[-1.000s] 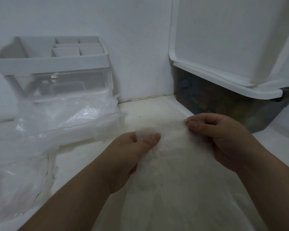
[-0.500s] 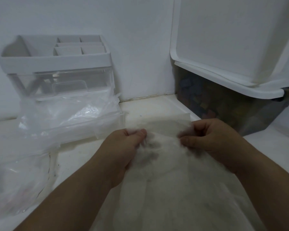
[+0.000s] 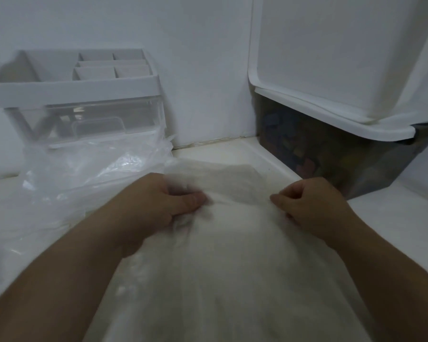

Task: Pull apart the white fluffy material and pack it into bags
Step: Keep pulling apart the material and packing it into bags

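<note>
— On the pale countertop point(image 3: 215, 154), where is the white fluffy sheet of material point(image 3: 232, 262)?
— Spread between both forearms, near the crumpled clear plastic bags point(image 3: 89, 174). Left hand point(image 3: 156, 211) and right hand point(image 3: 314, 208), knuckles up, fingers curled, each pinch its far edge, set apart.

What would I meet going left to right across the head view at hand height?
Plastic bags → left hand → right hand. The fluff spans both hands, which grip it, so it has no single place.
</note>
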